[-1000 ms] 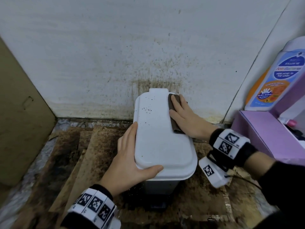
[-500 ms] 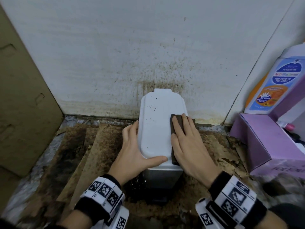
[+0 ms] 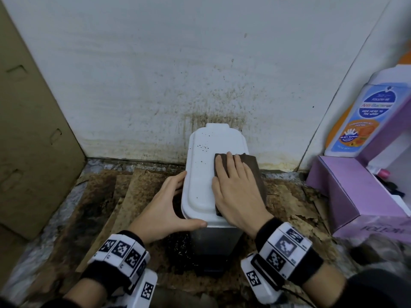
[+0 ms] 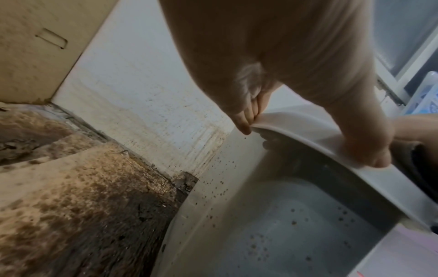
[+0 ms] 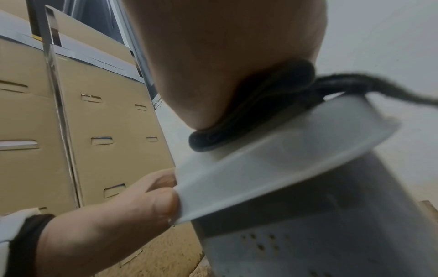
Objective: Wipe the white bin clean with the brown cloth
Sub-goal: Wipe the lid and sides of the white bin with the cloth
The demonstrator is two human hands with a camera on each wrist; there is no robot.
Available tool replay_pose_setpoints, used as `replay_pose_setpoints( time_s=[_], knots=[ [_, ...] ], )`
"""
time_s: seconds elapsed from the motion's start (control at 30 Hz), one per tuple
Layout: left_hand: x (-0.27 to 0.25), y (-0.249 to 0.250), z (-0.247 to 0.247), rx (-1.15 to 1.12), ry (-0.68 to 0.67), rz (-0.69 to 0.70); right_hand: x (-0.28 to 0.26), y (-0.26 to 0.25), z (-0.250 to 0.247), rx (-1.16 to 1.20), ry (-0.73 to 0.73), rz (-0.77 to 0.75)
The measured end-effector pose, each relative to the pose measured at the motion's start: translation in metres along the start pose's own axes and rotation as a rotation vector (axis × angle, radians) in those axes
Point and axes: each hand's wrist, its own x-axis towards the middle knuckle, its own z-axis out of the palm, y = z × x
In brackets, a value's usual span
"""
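The white bin (image 3: 200, 174) stands on the floor against the wall, with dark specks on the far part of its lid. A brown cloth (image 3: 252, 165) lies on the lid's right side and hangs over its right edge. My right hand (image 3: 224, 172) lies flat on the cloth with straight fingers. My left hand (image 3: 171, 203) grips the lid's left edge, thumb along the front rim. In the left wrist view the fingers (image 4: 244, 120) curl under the lid rim (image 4: 308, 131) above the speckled bin body (image 4: 249, 215). The right wrist view shows the cloth (image 5: 260, 105) pressed on the lid (image 5: 272, 165).
Brown cardboard boxes (image 3: 33, 130) stand at the left. The white wall (image 3: 200, 74) behind the bin is stained. A purple box (image 3: 355, 192) and a soap bottle (image 3: 364, 116) sit at the right. Stained cardboard sheets (image 3: 111, 207) cover the floor.
My right hand slid the cloth from the far end of the lid toward me along its right side. The left hand kept its hold on the lid.
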Motion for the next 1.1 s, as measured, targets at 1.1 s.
replay_pose_setpoints(
  time_s=[1.1],
  knots=[
    [0.033, 0.072, 0.043, 0.509, 0.147, -0.089, -0.013, 0.04, 0.017, 0.719, 0.197, 0.138]
  ],
)
